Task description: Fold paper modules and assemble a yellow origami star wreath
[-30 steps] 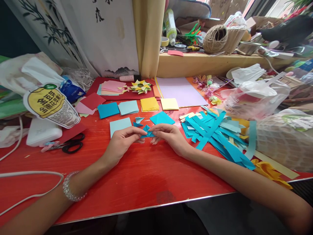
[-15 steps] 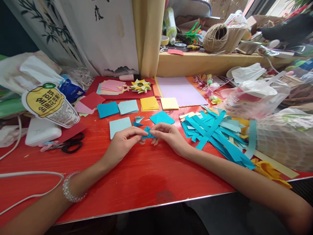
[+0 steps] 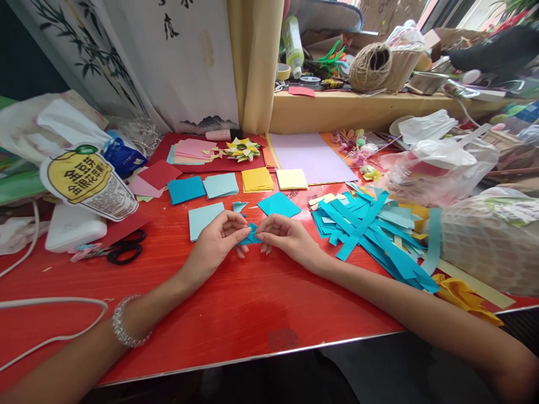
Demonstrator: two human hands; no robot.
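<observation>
Between my hands is a small folded piece of blue paper (image 3: 251,234), pointed at the top. My left hand (image 3: 222,237) pinches its left side between thumb and fingers. On the right edge, the thumb and fingers of my right hand (image 3: 284,235) are closed on it too. Just behind lies a small folded light-blue piece (image 3: 240,207), partly hidden by my left hand. A light-blue square sheet (image 3: 204,219) rests beside my left hand, and a blue square sheet (image 3: 279,205) lies beyond my right hand.
Stacks of blue (image 3: 186,190), light-blue (image 3: 220,185), yellow (image 3: 257,180) and cream paper (image 3: 292,179) lie behind. Blue paper strips (image 3: 366,221) are heaped at right, near plastic bags (image 3: 446,157). Black-handled scissors (image 3: 125,248) lie at left. A yellow-and-white folded paper ring (image 3: 242,149) sits at the back.
The folded blue paper has come slightly lower and left, and its front face shows more. My left fingers have curled up behind it. Both hands still grip it.
</observation>
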